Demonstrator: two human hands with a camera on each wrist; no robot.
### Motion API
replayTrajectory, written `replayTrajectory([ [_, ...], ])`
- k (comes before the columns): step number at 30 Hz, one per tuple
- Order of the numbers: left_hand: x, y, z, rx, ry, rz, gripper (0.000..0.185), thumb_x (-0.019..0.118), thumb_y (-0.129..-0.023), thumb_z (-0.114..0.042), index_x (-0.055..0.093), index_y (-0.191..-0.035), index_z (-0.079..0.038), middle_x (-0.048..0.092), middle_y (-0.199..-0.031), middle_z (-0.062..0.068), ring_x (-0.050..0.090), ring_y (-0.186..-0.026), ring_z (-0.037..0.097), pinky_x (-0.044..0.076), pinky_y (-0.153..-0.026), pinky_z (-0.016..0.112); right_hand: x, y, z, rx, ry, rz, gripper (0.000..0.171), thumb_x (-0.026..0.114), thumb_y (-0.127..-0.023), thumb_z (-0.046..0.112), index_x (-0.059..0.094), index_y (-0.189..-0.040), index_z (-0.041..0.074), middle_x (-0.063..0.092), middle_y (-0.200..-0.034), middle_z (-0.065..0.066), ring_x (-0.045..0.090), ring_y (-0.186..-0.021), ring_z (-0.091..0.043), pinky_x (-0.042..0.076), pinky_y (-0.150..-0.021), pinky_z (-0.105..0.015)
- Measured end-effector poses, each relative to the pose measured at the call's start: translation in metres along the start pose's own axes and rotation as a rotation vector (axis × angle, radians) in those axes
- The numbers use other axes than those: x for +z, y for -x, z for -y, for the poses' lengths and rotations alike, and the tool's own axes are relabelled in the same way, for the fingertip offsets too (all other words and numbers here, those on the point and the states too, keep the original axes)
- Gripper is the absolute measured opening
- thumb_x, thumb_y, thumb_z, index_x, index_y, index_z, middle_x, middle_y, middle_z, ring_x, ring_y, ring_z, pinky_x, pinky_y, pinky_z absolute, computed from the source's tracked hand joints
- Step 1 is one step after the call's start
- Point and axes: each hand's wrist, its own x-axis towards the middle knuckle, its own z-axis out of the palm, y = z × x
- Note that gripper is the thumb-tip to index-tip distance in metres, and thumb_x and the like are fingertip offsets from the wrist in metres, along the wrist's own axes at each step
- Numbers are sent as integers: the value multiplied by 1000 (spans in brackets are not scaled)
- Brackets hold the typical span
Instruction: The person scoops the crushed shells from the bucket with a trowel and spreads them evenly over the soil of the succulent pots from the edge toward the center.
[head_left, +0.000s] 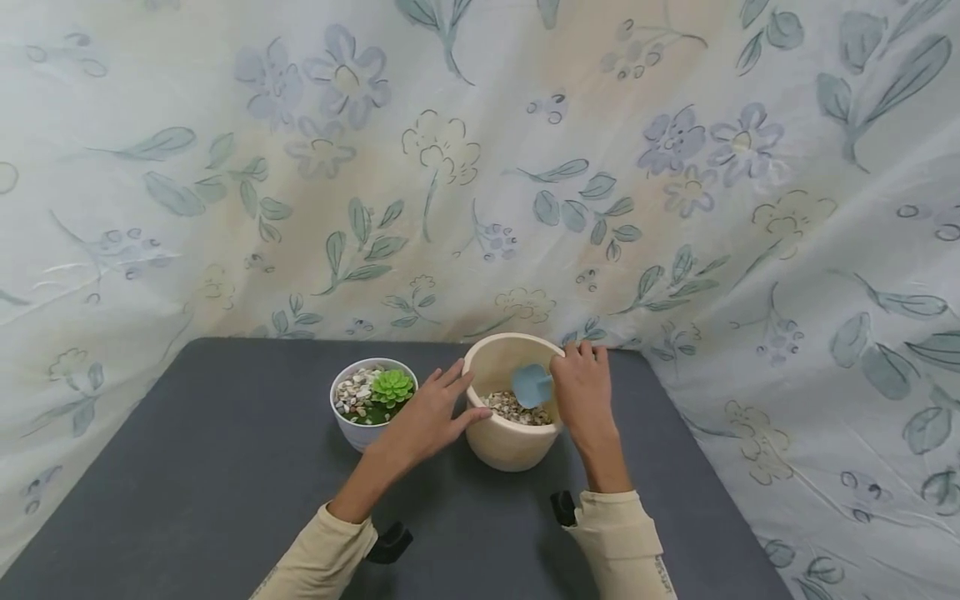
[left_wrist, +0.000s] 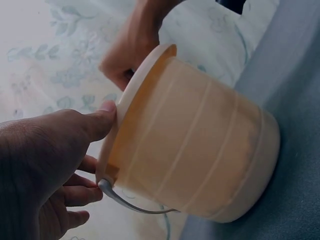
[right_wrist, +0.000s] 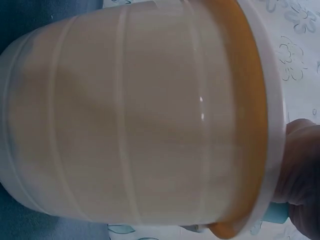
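Note:
A cream pot (head_left: 510, 446) stands mid-table with pebbles (head_left: 517, 408) in its bottom. My right hand (head_left: 581, 387) reaches over the pot's right rim and grips a small blue scoop (head_left: 531, 385), whose blade hangs just above the pebbles. My left hand (head_left: 427, 417) rests against the pot's left side, fingers spread. In the left wrist view the thumb (left_wrist: 102, 120) touches the cream pot's (left_wrist: 200, 150) rim. The right wrist view is filled by the pot's wall (right_wrist: 140, 120), with a sliver of the scoop (right_wrist: 277, 214) beside my fingers (right_wrist: 300, 170).
A small white pot (head_left: 360, 433) with a green succulent (head_left: 392, 387) and pebbles stands just left of the cream pot, behind my left hand. The dark grey table (head_left: 187, 467) is backed and flanked by a floral cloth (head_left: 480, 167).

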Motion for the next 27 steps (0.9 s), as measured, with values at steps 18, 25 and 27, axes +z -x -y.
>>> replayTrajectory([
  [18, 9, 7, -4, -24, 17, -31, 76, 64, -101, -53, 46, -158, -6, 33, -170, 19, 39, -152, 50, 41, -121, 61, 15, -3, 13, -42, -64, 203, 39, 76, -90, -2, 59, -58, 11, 62, -65, -15, 47, -72, -30, 30, -71, -39],
  [25, 11, 8, -4, -13, -2, -42, 77, 65, -100, -51, 46, -158, -5, 35, -169, 20, 42, -151, 48, 44, -118, 62, 17, -6, 13, -43, -176, 290, 48, 74, -89, -4, 53, -52, 17, 55, -56, -4, 50, -71, -29, 31, -73, -42],
  [27, 11, 7, -4, -11, -3, -38, 76, 65, -101, -52, 45, -158, -5, 35, -169, 20, 41, -152, 47, 44, -118, 61, 18, -7, 12, -39, -222, 311, 45, 79, -86, -2, 56, -52, 17, 55, -55, -1, 51, -71, -27, 32, -74, -43],
])
